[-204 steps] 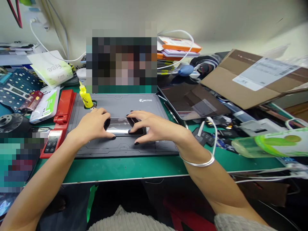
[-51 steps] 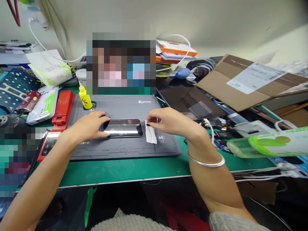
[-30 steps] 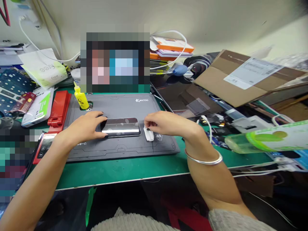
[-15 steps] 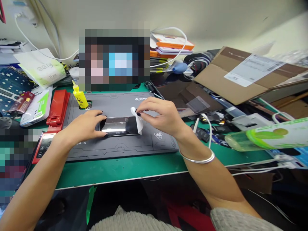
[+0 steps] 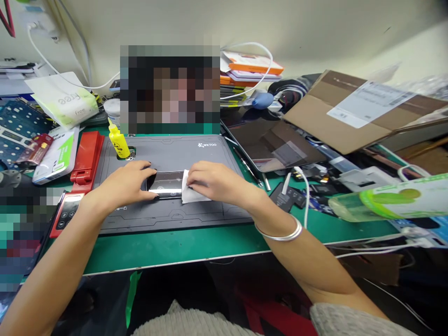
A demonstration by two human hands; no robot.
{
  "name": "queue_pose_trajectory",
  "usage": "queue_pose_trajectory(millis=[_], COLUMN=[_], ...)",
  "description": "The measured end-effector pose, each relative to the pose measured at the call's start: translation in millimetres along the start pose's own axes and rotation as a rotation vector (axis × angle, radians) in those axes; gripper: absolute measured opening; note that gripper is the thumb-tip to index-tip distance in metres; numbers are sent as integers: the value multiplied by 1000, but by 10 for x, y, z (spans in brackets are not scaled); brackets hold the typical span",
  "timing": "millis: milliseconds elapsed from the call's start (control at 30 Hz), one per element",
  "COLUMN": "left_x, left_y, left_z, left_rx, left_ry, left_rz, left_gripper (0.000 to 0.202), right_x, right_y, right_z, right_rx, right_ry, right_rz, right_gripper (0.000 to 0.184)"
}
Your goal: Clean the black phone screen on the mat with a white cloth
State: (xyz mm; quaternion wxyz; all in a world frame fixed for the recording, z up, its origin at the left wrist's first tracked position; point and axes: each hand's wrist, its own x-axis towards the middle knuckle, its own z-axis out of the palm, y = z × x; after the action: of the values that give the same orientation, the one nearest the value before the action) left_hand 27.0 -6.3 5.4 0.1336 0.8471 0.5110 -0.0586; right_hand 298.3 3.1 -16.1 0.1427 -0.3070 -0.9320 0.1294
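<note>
Okay, left hand is spread in a C, thumb on the near edge and fingers on the far edge, gripping the left end of the phone. Right hand has fingers bent and bunched on the wipe, which covers the phone's right end; can't see all its fingertips. Count: one phone, flat mid-mat, screen up. One wipe. One grey mat under both. One yellow bottle at the mat's far left. One dark panel just right, one open carton beyond.
</note>
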Motion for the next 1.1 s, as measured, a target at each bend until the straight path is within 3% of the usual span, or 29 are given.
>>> queue_pose_trajectory(millis=[267,500,700,900,1100], left_x=[2,-8,-20,-15,-20], left_y=[-19,-10,1,3,17], left_z=[18,17,5,2,-8], left_rx=[-2,-2,-11,-19,5], left_ry=[20,33,54,42,31], left_rz=[17,19,46,22,29], left_gripper=[60,62,58,69,70], right_x=[53,137,165,143,146], right_y=[-326,-437,-490,-476,-513], right_z=[156,215,236,137,159], right_rx=[4,-14,53,-18,9], right_ry=[-45,-66,-57,-83,-107], right_rz=[-165,-246,-193,-37,-152], right_gripper=[20,24,27,26,33])
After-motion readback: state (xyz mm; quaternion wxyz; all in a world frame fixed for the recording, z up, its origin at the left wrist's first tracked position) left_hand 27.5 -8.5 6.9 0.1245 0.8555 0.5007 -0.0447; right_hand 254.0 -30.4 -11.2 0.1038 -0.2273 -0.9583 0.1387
